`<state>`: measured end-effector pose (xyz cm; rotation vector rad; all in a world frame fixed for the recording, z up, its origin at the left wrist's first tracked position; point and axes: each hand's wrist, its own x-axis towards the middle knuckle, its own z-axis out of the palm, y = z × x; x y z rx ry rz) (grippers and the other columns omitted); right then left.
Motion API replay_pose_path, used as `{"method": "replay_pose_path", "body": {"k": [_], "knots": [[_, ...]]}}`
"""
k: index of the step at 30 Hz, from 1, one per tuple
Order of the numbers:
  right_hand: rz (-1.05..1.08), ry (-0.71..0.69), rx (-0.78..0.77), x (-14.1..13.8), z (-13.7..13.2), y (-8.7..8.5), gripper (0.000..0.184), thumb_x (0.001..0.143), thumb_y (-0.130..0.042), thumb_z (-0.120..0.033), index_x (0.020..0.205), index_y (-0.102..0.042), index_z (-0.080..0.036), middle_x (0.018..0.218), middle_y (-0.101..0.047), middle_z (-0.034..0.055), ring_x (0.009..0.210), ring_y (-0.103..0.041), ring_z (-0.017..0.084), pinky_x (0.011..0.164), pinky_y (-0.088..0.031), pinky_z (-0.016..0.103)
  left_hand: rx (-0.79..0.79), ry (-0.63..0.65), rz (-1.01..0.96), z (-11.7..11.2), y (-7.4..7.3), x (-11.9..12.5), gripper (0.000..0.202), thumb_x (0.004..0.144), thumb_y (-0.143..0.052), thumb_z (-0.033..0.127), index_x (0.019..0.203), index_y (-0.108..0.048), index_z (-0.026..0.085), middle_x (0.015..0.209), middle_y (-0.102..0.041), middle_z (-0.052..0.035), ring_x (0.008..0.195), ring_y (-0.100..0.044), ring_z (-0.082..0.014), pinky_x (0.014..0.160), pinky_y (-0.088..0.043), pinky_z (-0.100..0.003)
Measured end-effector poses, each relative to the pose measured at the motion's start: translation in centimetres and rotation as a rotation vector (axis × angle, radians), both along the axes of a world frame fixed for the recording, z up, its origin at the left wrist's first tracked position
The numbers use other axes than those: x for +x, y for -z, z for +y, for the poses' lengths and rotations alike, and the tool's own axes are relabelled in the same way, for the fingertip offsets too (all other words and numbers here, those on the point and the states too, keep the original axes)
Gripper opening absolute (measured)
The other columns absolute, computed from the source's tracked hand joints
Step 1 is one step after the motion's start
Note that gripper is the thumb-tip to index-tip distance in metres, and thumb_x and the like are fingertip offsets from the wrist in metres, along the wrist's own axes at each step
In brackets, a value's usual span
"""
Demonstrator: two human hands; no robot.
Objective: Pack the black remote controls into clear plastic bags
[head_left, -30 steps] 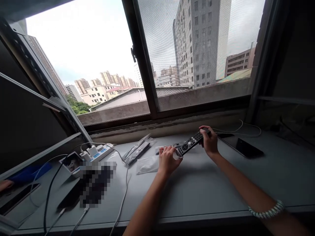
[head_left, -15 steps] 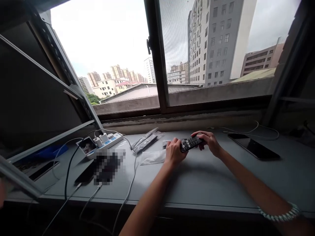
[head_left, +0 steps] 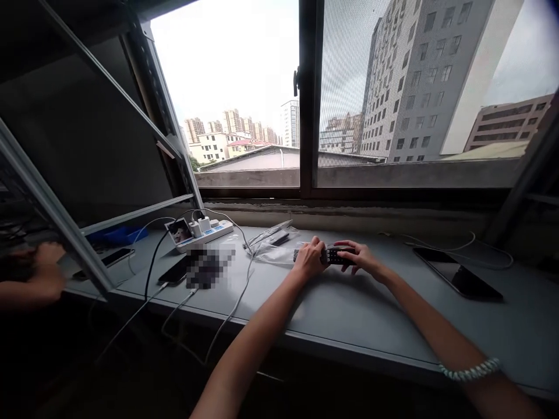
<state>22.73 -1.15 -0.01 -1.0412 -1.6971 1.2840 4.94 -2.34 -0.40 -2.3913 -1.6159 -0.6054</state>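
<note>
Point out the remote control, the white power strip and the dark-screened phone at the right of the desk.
Remote control (head_left: 333,256): head view, on its button face.
White power strip (head_left: 211,234): head view, on its casing.
Dark-screened phone (head_left: 458,273): head view, mid-screen.

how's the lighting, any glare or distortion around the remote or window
Head view: the sky on the left is blown out white, below the desk almost black; head view: the remote is dim, its buttons hard to read; head view: the tall building leans, probably lens distortion.
</note>
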Motion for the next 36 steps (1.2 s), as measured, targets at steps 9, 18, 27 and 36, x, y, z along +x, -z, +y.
{"method": "replay_pose_path", "body": {"k": [9, 18, 27, 36], "knots": [[0.149, -0.163, -0.093, 0.0, -0.9, -1.9, 0.058, 0.071, -0.062, -0.029, 0.126, -0.047, -0.023, 0.095, -0.065, 0.0058, 0.062, -0.065, 0.017, 0.044, -0.045, 0.02, 0.128, 0.135, -0.134, 0.5, -0.4, 0.1, 0.032, 0.071, -0.062, 0.032, 0.096, -0.047, 0.021, 0.099, -0.051, -0.0025, 0.084, -0.056, -0.0165, 0.082, -0.043, -0.03], [0.509, 0.129, -0.185, 2.4, 0.4, -2.8, 0.042, 0.077, -0.046, -0.039, 0.11, -0.061, -0.018, 0.084, -0.066, 0.0055, 0.057, -0.059, 0.014, 0.053, -0.05, 0.026, 0.097, -0.013, -0.151, 0.8, -1.7, -2.2, 0.028, 0.073, -0.062, 0.031, 0.098, -0.053, 0.022, 0.101, -0.059, -0.0036, 0.089, -0.057, -0.0206, 0.084, -0.041, -0.033], [0.593, -0.042, -0.264, 2.9, 0.6, -2.9, 0.045, 0.084, -0.041, -0.054, 0.115, -0.059, -0.027, 0.093, -0.063, 0.004, 0.071, -0.06, 0.013, 0.049, -0.047, 0.019, 0.076, 0.049, -0.219, 0.3, -1.7, -2.0, 0.033, 0.08, -0.056, 0.047, 0.102, -0.054, 0.022, 0.097, -0.061, -0.0018, 0.084, -0.059, -0.0184, 0.073, -0.043, -0.026], [0.437, -0.01, -0.272, 2.5, 0.8, -1.8, 0.045, 0.076, -0.06, -0.05, 0.117, -0.056, -0.035, 0.085, -0.057, -0.0002, 0.049, -0.044, 0.005, 0.035, -0.032, 0.014, 0.025, 0.1, -0.207, -0.1, -1.2, -1.7, 0.031, 0.084, -0.051, 0.047, 0.101, -0.055, 0.022, 0.095, -0.06, -0.0026, 0.081, -0.059, -0.0176, 0.074, -0.043, -0.027]]}}
